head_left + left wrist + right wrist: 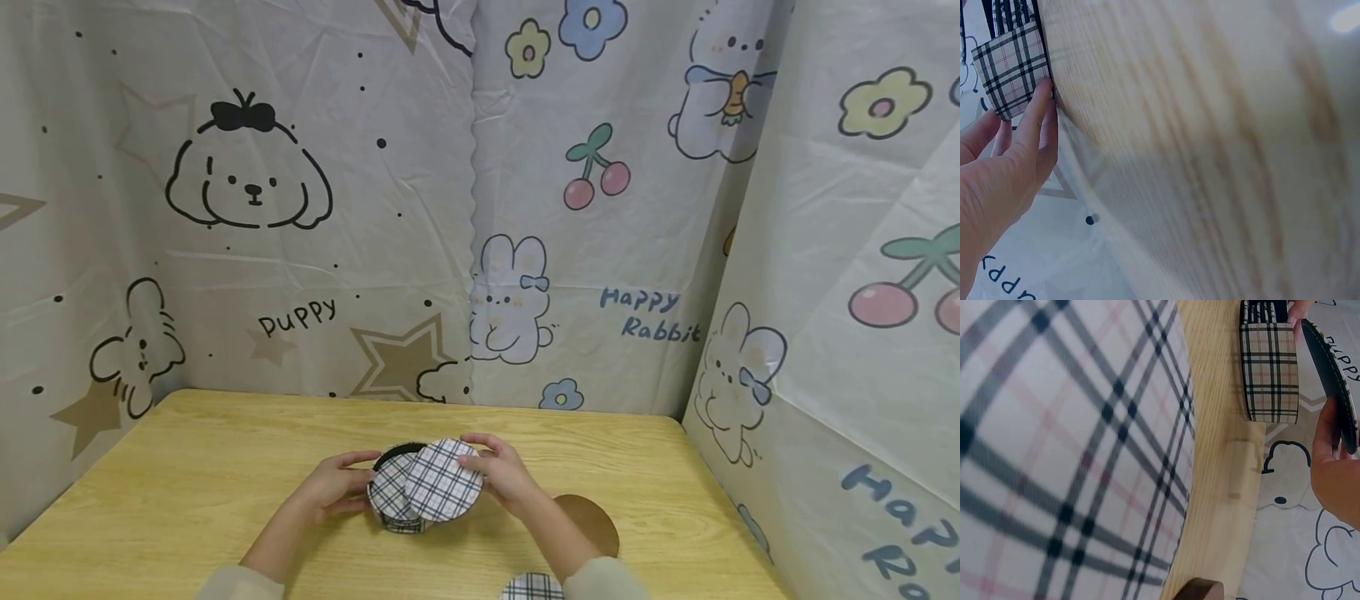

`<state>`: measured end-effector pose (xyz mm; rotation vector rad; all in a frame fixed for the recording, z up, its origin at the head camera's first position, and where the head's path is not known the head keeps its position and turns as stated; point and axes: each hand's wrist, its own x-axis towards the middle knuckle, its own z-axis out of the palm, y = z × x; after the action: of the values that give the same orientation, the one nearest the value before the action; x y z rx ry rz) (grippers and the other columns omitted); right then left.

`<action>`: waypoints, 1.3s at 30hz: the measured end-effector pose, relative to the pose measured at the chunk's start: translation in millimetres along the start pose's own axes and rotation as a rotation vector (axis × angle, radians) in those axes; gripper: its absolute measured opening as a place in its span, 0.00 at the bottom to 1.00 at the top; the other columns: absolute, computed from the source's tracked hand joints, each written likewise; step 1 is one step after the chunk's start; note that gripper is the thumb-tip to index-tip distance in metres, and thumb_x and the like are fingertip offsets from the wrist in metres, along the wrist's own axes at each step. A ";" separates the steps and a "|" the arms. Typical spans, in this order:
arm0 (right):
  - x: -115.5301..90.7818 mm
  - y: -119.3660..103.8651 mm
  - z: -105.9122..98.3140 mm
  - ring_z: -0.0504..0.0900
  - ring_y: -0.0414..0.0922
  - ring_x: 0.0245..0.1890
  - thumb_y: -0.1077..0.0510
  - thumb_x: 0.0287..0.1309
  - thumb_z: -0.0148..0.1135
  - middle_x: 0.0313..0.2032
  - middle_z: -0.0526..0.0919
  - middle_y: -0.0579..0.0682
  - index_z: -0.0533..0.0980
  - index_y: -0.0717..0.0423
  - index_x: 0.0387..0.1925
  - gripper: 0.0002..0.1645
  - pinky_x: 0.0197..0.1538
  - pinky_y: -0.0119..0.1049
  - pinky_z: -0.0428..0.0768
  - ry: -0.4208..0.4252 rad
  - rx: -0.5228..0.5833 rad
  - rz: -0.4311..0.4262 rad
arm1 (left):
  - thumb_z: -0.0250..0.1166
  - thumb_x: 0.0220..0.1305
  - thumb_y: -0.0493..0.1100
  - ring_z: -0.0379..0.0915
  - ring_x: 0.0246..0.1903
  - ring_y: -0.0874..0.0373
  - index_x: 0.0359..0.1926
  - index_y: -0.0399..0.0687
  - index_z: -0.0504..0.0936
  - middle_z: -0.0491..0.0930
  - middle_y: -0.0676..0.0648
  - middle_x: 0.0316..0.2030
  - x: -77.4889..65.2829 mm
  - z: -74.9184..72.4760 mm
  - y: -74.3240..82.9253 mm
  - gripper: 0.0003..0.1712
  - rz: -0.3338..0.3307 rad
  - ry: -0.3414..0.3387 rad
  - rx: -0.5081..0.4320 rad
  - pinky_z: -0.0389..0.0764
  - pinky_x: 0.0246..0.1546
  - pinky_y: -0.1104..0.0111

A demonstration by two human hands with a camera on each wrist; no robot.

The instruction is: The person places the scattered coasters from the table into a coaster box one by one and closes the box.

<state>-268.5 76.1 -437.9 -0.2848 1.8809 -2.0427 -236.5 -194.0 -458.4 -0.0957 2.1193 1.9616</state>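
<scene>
A round plaid coaster holder stands on the table, with plaid coasters inside and a black inner wall showing. My left hand grips its left side; the left wrist view has the thumb and fingers against the plaid wall. Between the thumb and fingers of my right hand is a round plaid coaster, tilted and overlapping the holder's right part in the head view. From the right wrist, this coaster shows a dark underside and sits apart from the holder.
Another plaid coaster lies near the table's front edge, large and close in the right wrist view. A brown round disc lies partly behind my right forearm. Printed curtains border the wooden table at the back and sides.
</scene>
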 end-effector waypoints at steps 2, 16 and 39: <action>1.4 1.0 3.2 0.81 0.41 0.33 0.64 0.58 0.58 0.37 0.79 0.51 0.64 0.67 0.60 0.29 0.38 0.31 0.82 -0.001 0.005 -0.002 | 0.56 0.65 0.36 0.79 0.39 0.57 0.66 0.34 0.62 0.80 0.40 0.46 0.2 -0.5 -0.2 0.29 0.000 -0.007 0.001 0.81 0.40 0.60; 7.6 6.2 24.8 0.79 0.40 0.34 0.63 0.59 0.57 0.38 0.79 0.50 0.64 0.66 0.61 0.29 0.41 0.32 0.81 0.028 0.036 0.007 | 0.56 0.65 0.37 0.79 0.40 0.57 0.66 0.35 0.62 0.80 0.43 0.45 1.5 -1.9 -0.8 0.29 -0.002 -0.014 0.009 0.81 0.40 0.60; 11.5 9.4 39.9 0.79 0.41 0.37 0.60 0.64 0.53 0.46 0.78 0.56 0.63 0.64 0.63 0.28 0.41 0.34 0.80 0.034 0.053 0.060 | 0.56 0.65 0.36 0.79 0.38 0.57 0.65 0.36 0.63 0.79 0.41 0.46 2.5 1.0 -1.0 0.28 -0.017 0.027 0.018 0.82 0.37 0.61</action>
<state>-263.0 34.4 -444.2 -0.1789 1.8295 -2.0655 -238.6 -192.8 -460.0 -0.1367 2.1453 1.9424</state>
